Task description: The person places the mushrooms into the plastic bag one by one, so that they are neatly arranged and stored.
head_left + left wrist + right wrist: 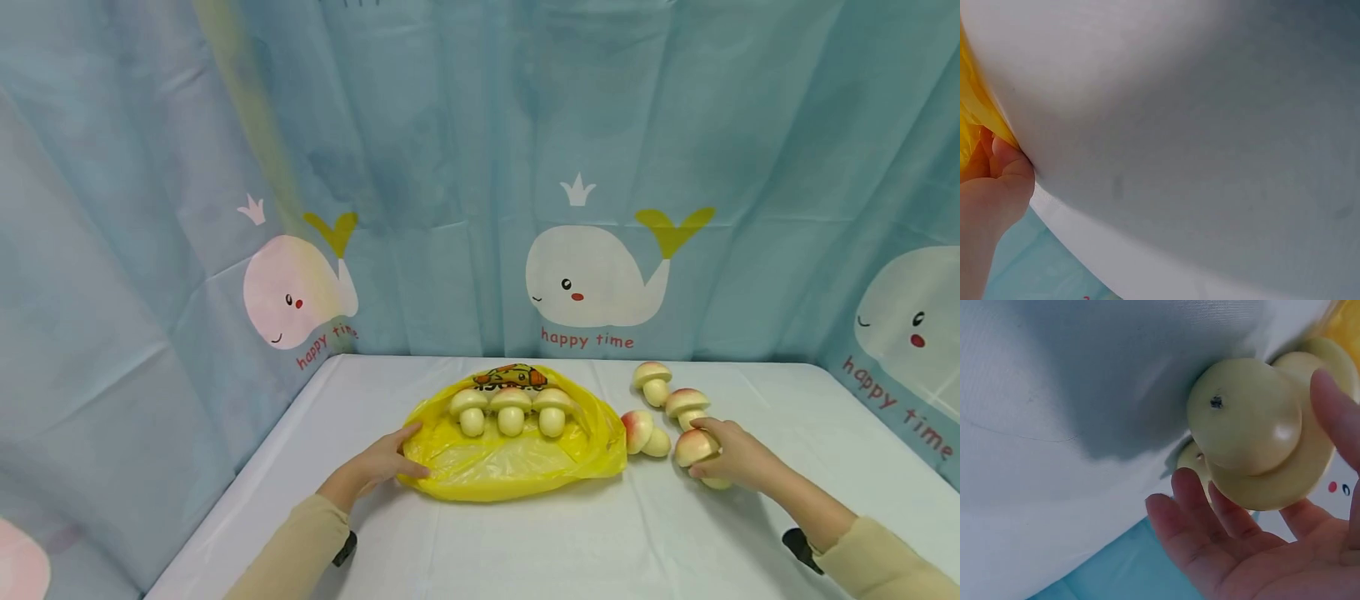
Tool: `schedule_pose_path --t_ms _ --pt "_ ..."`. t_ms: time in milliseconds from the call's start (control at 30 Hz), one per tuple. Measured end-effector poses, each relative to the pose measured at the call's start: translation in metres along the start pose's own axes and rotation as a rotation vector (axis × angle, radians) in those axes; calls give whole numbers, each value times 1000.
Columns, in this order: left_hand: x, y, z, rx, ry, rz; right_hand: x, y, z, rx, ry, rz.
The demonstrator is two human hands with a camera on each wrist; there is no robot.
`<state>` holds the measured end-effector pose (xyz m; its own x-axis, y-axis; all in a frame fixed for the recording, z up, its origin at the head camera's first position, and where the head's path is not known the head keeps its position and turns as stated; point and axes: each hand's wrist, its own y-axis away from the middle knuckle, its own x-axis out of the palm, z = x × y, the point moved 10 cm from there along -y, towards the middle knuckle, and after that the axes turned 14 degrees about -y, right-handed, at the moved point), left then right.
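A yellow plastic bag (pixel 487 487) lies with its mouth spread wide on the white table. My left hand (pixel 377 463) pinches the bag's left rim between thumb and fingers; the left wrist view shows the thumb on the yellow film (pixel 982 107). Three toy mushrooms (pixel 512 414) with cream stems and pinkish caps stand in a row inside the bag. Right of it, my right hand (pixel 738 455) holds a toy mushroom (pixel 694 447) by its cap. In the right wrist view, fingers and thumb flank that mushroom (pixel 1244 415), its rounded stem facing the camera.
Just beyond the right hand are more toy mushrooms: one (pixel 687 405) close to its fingertips, one (pixel 652 382) farther back, one (pixel 643 434) tipped against the bag's right side. A blue curtain (pixel 450 275) printed with whales hangs behind the white table (pixel 525 550).
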<state>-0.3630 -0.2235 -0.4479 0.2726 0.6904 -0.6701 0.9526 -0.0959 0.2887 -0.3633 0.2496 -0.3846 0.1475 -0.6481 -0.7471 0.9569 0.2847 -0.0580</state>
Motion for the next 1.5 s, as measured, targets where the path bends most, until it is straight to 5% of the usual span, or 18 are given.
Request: schedule_pose_path --t_ms 300,700,1500 --pt "0 1 0 -2 -3 -3 -3 1 -11 88 -37 -42" --pt "0 0 -1 -2 -4 7 -13 7 -16 245 -322 10" --pt "0 -1 1 -6 -7 2 0 1 21 298 -614 74"
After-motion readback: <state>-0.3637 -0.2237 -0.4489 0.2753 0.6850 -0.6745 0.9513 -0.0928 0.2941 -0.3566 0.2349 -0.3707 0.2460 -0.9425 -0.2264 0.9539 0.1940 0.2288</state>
